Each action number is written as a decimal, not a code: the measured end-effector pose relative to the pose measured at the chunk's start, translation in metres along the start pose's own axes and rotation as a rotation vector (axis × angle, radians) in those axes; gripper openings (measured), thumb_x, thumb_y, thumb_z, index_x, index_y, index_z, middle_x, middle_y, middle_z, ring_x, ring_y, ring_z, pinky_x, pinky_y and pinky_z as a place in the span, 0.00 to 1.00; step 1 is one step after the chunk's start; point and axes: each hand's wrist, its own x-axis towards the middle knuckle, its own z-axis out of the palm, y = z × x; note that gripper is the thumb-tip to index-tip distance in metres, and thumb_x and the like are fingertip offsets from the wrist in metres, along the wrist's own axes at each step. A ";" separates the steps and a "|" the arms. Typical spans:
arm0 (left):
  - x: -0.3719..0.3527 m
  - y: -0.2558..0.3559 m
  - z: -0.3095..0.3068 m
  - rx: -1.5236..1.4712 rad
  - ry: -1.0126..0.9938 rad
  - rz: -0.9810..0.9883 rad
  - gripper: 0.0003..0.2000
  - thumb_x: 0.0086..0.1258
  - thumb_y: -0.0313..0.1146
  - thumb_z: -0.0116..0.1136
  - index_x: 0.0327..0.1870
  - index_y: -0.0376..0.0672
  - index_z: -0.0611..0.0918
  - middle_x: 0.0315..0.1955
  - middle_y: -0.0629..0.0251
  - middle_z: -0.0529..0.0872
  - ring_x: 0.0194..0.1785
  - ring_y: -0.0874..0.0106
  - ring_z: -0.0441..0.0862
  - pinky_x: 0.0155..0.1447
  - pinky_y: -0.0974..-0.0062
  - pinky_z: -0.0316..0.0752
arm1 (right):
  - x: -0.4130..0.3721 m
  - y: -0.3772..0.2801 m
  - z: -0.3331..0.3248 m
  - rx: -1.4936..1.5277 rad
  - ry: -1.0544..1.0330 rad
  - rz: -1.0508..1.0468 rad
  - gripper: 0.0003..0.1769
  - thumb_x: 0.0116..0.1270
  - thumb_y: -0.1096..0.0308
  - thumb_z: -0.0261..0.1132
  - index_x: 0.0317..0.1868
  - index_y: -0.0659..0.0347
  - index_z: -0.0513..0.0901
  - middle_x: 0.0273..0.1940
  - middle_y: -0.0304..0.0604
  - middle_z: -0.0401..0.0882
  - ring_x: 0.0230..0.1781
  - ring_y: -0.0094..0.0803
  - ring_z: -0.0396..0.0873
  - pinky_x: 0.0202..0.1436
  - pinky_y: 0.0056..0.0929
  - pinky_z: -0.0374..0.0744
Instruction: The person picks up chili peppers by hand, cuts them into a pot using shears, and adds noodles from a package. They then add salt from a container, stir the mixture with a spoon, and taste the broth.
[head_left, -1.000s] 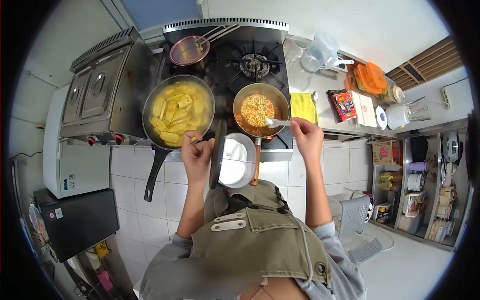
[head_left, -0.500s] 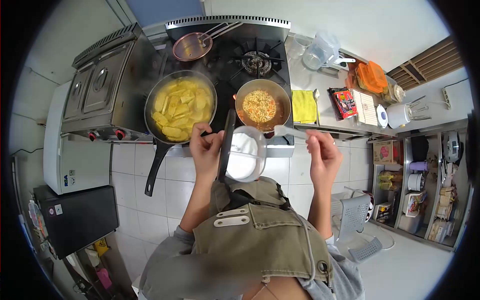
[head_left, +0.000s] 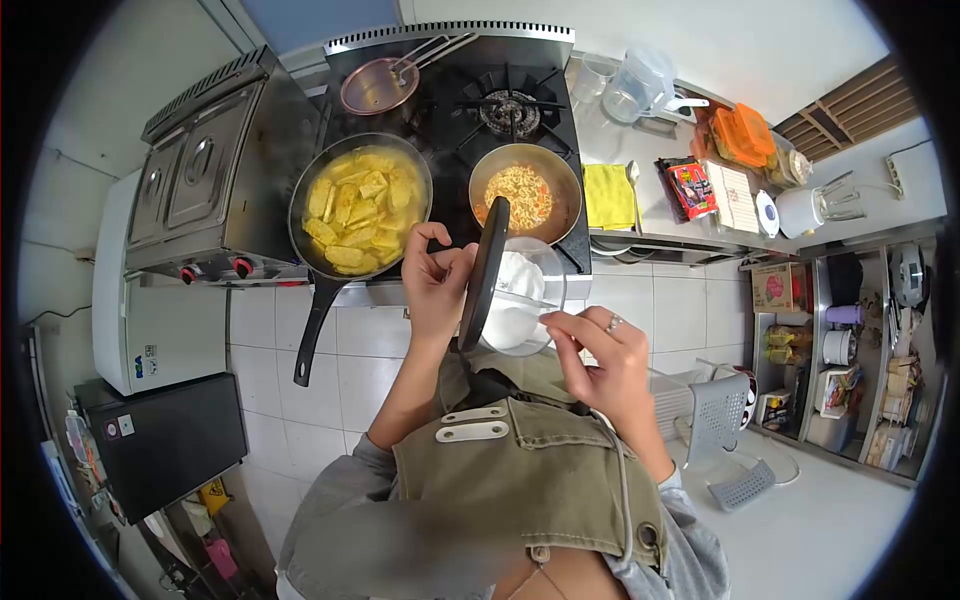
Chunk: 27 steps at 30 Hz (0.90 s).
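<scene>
My left hand point(head_left: 437, 290) grips a clear divided container point(head_left: 553, 285) by its raised black lid point(head_left: 487, 275), above the front of the stove. White powder point(head_left: 515, 325) lies in its compartments; the exact kind cannot be told. My right hand point(head_left: 610, 355) pinches a small spoon point(head_left: 524, 298), whose far end is inside the container over the powder. Just beyond the container, a pot point(head_left: 568, 205) holds noodles point(head_left: 518, 195) in reddish broth. To the left, a black-handled frying pan point(head_left: 318, 325) contains yellow pieces point(head_left: 365, 215) in steaming liquid.
A small copper-coloured pan point(head_left: 378, 85) sits at the back left of the stove point(head_left: 450, 120). On the right counter are a yellow cloth point(head_left: 608, 197), a spoon, a red packet point(head_left: 688, 188) and a clear jug point(head_left: 637, 88). A grey chair point(head_left: 718, 420) stands at lower right.
My right hand has moved left and down, bringing the spoon from over the pot's front edge into the container. The container and my left hand have shifted slightly right.
</scene>
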 end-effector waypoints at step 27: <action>-0.002 -0.013 -0.012 0.027 0.057 -0.051 0.12 0.66 0.17 0.52 0.39 0.42 0.62 0.15 0.74 0.72 0.20 0.90 0.64 0.24 0.90 0.55 | 0.015 0.038 0.017 0.591 -0.046 0.664 0.08 0.64 0.73 0.59 0.35 0.67 0.84 0.18 0.33 0.74 0.18 0.14 0.67 0.21 0.15 0.63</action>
